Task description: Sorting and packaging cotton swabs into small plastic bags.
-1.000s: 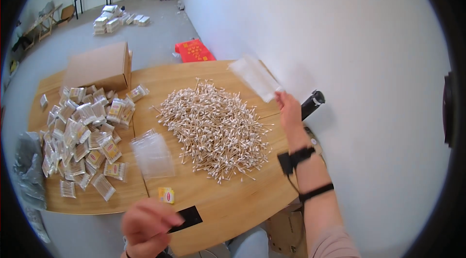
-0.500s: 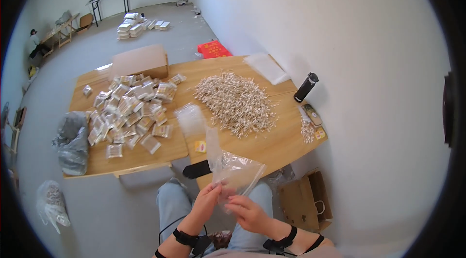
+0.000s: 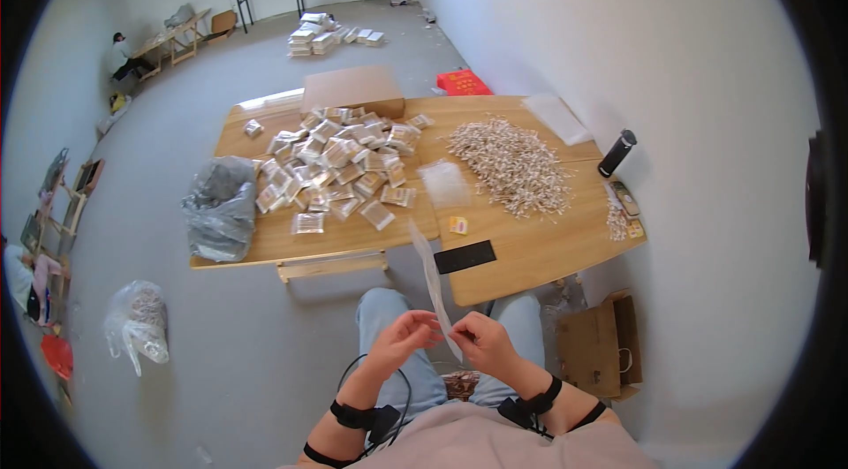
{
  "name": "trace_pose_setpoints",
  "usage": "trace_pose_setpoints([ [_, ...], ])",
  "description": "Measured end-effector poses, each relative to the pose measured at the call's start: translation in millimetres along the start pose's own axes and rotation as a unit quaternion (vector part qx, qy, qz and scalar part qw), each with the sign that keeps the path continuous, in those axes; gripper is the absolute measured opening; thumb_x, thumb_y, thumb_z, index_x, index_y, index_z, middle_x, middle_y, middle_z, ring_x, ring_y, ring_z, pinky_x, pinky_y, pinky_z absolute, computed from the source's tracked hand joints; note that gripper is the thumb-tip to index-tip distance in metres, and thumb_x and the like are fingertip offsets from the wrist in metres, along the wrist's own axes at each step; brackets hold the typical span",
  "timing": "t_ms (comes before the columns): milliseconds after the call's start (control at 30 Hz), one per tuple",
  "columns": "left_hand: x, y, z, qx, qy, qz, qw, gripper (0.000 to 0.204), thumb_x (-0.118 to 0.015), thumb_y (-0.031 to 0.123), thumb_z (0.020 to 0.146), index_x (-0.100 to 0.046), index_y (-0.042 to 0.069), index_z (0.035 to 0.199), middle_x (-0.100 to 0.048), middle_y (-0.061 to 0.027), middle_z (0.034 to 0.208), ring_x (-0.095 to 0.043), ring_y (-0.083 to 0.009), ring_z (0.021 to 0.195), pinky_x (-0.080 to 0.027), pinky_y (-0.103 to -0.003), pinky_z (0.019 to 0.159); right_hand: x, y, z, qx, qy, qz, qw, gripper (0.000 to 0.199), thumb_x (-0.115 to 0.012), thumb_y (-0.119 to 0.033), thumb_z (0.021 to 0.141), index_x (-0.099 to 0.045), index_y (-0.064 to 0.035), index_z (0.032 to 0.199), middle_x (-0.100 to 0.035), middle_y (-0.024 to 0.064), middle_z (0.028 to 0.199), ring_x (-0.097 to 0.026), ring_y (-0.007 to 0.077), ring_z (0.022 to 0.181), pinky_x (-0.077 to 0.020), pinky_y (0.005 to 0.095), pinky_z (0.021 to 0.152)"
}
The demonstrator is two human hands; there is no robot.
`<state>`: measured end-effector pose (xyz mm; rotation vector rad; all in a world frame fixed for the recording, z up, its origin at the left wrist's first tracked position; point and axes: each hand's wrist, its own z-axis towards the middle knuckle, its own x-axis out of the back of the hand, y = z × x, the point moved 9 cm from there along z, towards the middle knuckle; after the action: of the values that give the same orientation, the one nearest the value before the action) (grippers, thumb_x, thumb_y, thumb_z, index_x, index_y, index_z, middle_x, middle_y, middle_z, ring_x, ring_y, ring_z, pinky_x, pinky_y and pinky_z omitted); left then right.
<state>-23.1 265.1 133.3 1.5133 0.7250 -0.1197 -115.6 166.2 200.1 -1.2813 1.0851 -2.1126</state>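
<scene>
A clear plastic bag (image 3: 429,270) stands up narrow and edge-on between my hands, in front of the table. My right hand (image 3: 488,345) pinches its lower end between thumb and fingers. My left hand (image 3: 405,342) is beside it, fingers stretched out and apart, the tips touching or very near the film. Past the bag lies a flat black phone-like slab (image 3: 465,257) at the table edge. A small yellow packet (image 3: 458,225) and a stack of clear bags (image 3: 444,183) lie farther in. A heap of cotton swabs (image 3: 512,167) covers the right part of the table.
Filled swab packs (image 3: 340,164) pile on the wooden table (image 3: 406,248), beside a grey plastic bag (image 3: 221,208) and an open carton (image 3: 353,89). A black bottle (image 3: 617,154) stands at right. On the floor are a cardboard box (image 3: 594,347) and a filled clear bag (image 3: 141,319). Other people sit at left.
The plastic bag, spread wide before, has turned edge-on. My left hand's fingers have opened from their pinch; my right hand now grips the lower end. My view has swung left.
</scene>
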Motion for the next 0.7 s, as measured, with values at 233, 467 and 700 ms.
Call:
trace_pose_setpoints([
  [233,44.1,-7.2,-43.2,-0.012,0.125,0.064,0.99,0.022,-0.06,0.014,0.094,-0.062,-0.003,0.108,-0.064,-0.0052,0.101,-0.061,-0.0111,0.09,-0.052,-0.025,0.078,-76.9,-25.0,10.7,0.024,-0.085,0.054,0.995,0.012,-0.067,-0.012,0.082,-0.061,-0.0026,0.084,-0.06,0.014,0.079,-0.059,0.0321,0.072,-0.0475,0.0372,0.062],
  [467,59.2,7.8,-73.7,0.023,0.142,0.066,0.987,0.028,-0.051,0.017,0.099,-0.061,-0.007,0.11,-0.064,-0.0112,0.107,-0.063,-0.0171,0.095,-0.054,-0.032,0.085,-112.0,-20.7,16.6,-0.01,-0.143,0.106,0.984,0.014,-0.069,-0.012,0.081,-0.059,-0.0023,0.083,-0.06,0.0129,0.078,-0.058,0.0286,0.071,-0.0473,0.0348,0.063],
  [700,90.2,16.2,-92.1,-0.023,0.233,0.011,0.972,0.026,-0.045,0.017,0.1,-0.06,-0.003,0.108,-0.064,-0.0122,0.109,-0.063,-0.0203,0.098,-0.053,-0.036,0.089,-126.3,-13.7,30.4,-0.042,-0.119,0.191,0.974,0.01,-0.066,-0.005,0.085,-0.056,-0.0019,0.083,-0.059,0.0057,0.078,-0.053,0.0129,0.069,-0.046,0.0267,0.063],
])
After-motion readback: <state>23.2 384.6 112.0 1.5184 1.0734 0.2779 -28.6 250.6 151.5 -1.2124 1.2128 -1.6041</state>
